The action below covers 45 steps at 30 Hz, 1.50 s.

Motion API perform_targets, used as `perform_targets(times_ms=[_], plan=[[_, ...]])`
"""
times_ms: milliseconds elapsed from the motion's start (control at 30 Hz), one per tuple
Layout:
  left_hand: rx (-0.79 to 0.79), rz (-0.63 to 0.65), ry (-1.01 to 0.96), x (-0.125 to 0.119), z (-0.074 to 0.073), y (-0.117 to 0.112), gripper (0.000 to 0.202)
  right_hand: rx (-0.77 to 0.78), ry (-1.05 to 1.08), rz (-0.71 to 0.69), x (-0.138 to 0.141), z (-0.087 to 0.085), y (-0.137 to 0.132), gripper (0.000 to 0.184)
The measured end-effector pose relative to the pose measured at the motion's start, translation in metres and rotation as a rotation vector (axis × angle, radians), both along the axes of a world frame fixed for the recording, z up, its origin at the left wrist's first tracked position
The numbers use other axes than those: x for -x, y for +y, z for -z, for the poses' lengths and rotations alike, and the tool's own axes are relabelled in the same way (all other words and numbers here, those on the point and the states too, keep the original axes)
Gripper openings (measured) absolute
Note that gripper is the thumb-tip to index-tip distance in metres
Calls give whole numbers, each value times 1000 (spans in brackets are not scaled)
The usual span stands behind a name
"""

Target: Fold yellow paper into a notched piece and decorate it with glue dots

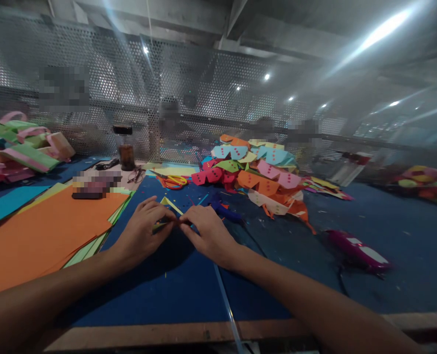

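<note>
My left hand (142,226) and my right hand (211,233) meet over the blue table mat, fingertips pinched together. Between them is a small folded piece of yellow paper (171,204), mostly covered by the fingers. Just beyond my right hand lies a dark blue tool (227,211) with a cord, its front end hidden. Orange-handled scissors (174,182) rest farther back. From under my right wrist a long clear rod (225,295) runs toward the table's front edge.
Orange paper sheets (48,231) are stacked at left, with a phone (93,189) behind. A dark-lidded bottle (125,150) stands by the perforated metal screen (203,88). Folded colored paper shapes (266,172) are piled back right. A purple device (358,250) lies at right.
</note>
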<state>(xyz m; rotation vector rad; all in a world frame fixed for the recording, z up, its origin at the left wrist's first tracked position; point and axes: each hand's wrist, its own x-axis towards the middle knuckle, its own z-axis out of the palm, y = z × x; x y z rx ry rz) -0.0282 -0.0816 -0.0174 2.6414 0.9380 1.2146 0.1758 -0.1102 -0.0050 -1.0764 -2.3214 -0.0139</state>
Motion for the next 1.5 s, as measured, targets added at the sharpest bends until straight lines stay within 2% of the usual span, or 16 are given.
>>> perform_targets(times_ms=[300, 500, 933, 1500], plan=[[13, 8, 6, -1, 0, 0, 8, -30, 1, -18, 0, 0, 2, 8], [5, 18, 18, 0, 1, 0, 8, -27, 1, -32, 0, 1, 3, 2], [47, -19, -22, 2, -6, -4, 7, -9, -15, 25, -4, 0, 6, 11], [42, -27, -23, 2, -6, -3, 9, 54, -30, 43, -6, -3, 7, 19]])
